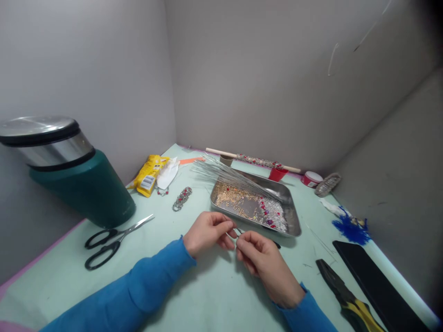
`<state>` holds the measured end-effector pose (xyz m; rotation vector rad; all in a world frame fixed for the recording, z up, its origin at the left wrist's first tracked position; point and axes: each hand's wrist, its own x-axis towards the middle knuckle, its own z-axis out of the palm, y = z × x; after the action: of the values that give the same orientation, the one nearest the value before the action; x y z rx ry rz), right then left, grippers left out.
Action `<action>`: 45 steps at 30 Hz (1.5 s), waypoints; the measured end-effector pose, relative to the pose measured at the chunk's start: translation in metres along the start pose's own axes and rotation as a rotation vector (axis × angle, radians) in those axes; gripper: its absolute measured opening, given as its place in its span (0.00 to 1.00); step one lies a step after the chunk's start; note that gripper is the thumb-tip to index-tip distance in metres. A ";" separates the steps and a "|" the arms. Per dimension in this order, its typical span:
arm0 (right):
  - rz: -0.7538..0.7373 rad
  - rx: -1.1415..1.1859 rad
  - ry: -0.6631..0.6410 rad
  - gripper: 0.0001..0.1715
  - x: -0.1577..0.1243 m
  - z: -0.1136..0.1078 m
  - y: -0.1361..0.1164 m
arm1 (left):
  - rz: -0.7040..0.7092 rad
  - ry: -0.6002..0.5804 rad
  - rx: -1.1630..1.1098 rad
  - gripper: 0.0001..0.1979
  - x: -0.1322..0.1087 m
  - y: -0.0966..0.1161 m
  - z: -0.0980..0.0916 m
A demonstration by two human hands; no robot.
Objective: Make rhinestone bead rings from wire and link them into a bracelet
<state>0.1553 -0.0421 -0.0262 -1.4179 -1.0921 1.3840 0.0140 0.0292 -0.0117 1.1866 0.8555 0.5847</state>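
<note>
My left hand (213,234) and my right hand (265,263) meet just in front of a metal tray (296,216). Both are closed in a pinch, fingertips almost touching. A thin, dark, wire-like piece (238,230) shows between them, too small to make out fully. Gold beads (230,198), clear beads (277,214) and some red ones lie in the tray. A bundle of straight silver wires (235,177) rests across its back left rim. Behind my right hand a black tip (277,245) pokes out, the rest hidden.
Scissors (117,240) and a green flask (86,189) stand left. A beaded chain (182,199) and yellow packet (149,175) lie beyond. Pliers (346,295), a black flat bar (377,281) and blue threads (351,228) are right. A bead-wrapped stick (256,160) lies behind the tray.
</note>
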 end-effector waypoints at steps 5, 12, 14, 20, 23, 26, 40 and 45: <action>-0.055 -0.139 0.077 0.12 0.002 0.002 0.003 | 0.046 0.010 0.049 0.11 -0.002 0.002 0.001; -0.255 -0.492 0.241 0.10 -0.001 -0.001 0.009 | 0.169 0.211 0.586 0.08 -0.004 0.000 -0.004; -0.291 -0.585 0.307 0.11 -0.001 -0.004 0.011 | 0.250 0.297 0.778 0.09 -0.005 0.000 -0.008; -0.310 -0.687 0.372 0.11 -0.001 -0.008 0.016 | 0.271 0.172 1.299 0.11 -0.008 -0.007 -0.008; -0.304 -0.694 0.380 0.11 -0.001 -0.008 0.017 | 0.248 0.132 1.383 0.11 -0.009 -0.005 -0.008; -0.298 -0.705 0.388 0.11 0.000 -0.008 0.017 | 0.226 0.185 1.366 0.12 -0.011 0.007 -0.027; -0.309 -0.790 0.371 0.11 0.001 -0.009 0.021 | -0.086 0.708 1.421 0.10 -0.006 0.004 -0.104; -0.326 -0.803 0.359 0.10 0.003 -0.008 0.022 | -0.062 0.734 1.353 0.12 -0.009 0.009 -0.111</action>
<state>0.1643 -0.0453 -0.0478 -1.8313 -1.6257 0.4189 -0.0825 0.0858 -0.0155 2.1693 2.0773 0.3353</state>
